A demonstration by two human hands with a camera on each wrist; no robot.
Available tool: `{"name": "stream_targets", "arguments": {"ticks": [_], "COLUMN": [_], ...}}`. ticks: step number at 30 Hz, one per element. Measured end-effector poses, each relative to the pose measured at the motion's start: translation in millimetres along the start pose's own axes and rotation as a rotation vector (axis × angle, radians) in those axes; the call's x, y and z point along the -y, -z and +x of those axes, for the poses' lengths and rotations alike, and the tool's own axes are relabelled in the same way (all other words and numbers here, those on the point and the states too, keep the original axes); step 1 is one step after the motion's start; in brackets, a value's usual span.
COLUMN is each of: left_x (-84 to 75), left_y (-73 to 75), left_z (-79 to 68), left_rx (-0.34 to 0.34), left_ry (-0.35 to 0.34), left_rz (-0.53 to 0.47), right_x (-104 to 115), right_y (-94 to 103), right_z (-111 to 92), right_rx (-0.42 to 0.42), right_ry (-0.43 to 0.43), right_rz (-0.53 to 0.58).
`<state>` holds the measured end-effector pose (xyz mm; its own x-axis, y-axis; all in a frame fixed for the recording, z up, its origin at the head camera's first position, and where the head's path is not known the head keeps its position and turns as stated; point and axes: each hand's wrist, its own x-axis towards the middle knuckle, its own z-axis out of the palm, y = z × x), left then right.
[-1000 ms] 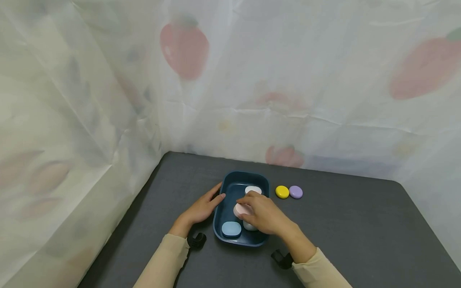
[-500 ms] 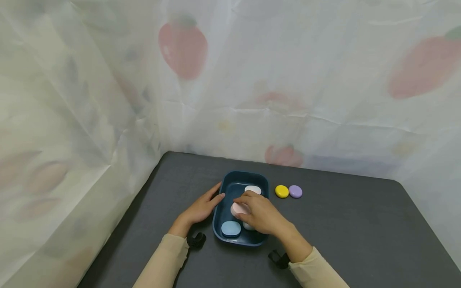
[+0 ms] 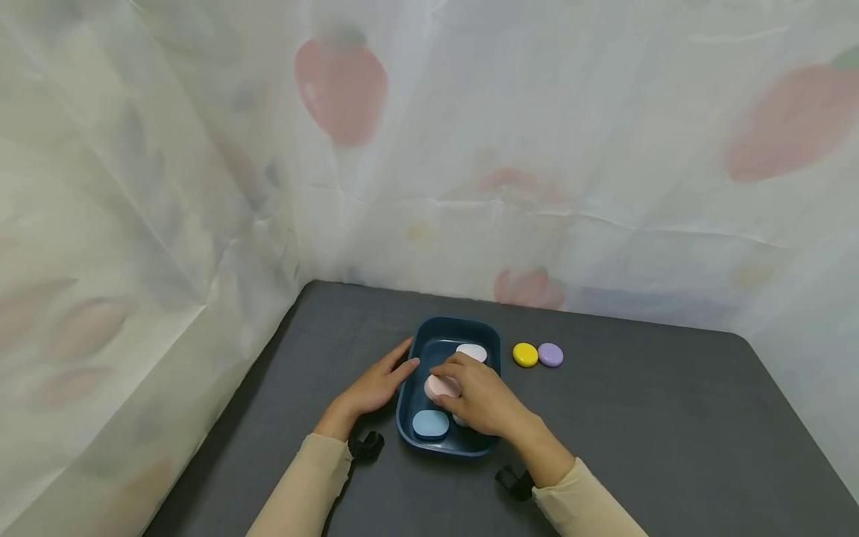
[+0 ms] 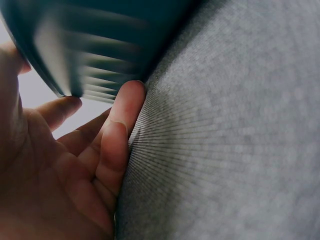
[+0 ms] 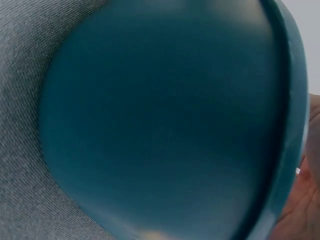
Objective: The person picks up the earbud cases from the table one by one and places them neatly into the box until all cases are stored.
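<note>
A dark blue tray (image 3: 429,337) with rounded corners lies on the table. My right hand (image 3: 485,399) reaches over its right side and pinches a smooth, pale pink disc (image 3: 439,387) between thumb and fingers. Near the disc, inside the tray, lie a light blue oval piece (image 3: 430,423) and a white oval piece (image 3: 472,351). Another whitish piece is mostly hidden under my right hand. My left hand (image 3: 372,386) rests along the tray's left side, thumb at the rim. In the left wrist view its fingers (image 4: 127,107) touch the ribbed outer wall (image 4: 95,45).
Right of the tray, a yellow disc (image 3: 525,355) and a purple disc (image 3: 551,355) sit side by side on the dark grey tabletop (image 3: 658,418). Pale curtains (image 3: 577,149) with strawberry prints hang behind and to the left. The tray's outer wall (image 5: 160,125) fills most of the right wrist view.
My right hand has moved slightly left with the pale pink disc, which now sits just above the light blue piece in the head view. My left hand and the tray have stayed put.
</note>
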<state>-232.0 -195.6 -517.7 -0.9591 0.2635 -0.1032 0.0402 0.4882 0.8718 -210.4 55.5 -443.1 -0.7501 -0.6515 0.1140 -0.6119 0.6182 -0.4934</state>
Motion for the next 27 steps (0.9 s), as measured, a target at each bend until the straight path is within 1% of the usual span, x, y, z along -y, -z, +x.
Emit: {"name": "stream_targets", "arguments": {"ticks": [4, 16, 27], "left_x": [0.1, -0.5, -0.3], "left_y": [-0.1, -0.3, -0.7], "left_z": [0.5, 0.4, 0.9], "left_rx": [0.001, -0.001, 0.001], "left_ry": [-0.002, 0.003, 0.007], "left_rz": [0.0, 0.005, -0.002], "right_x": [-1, -1, -4], "right_y": [-1.8, -6.6, -11.7], "right_z": [1, 3, 5], "right_rx": [-0.008, -0.004, -0.016], "right_ry": [0.008, -0.02, -0.023], "right_rz": [0.007, 0.031, 0.042]}}
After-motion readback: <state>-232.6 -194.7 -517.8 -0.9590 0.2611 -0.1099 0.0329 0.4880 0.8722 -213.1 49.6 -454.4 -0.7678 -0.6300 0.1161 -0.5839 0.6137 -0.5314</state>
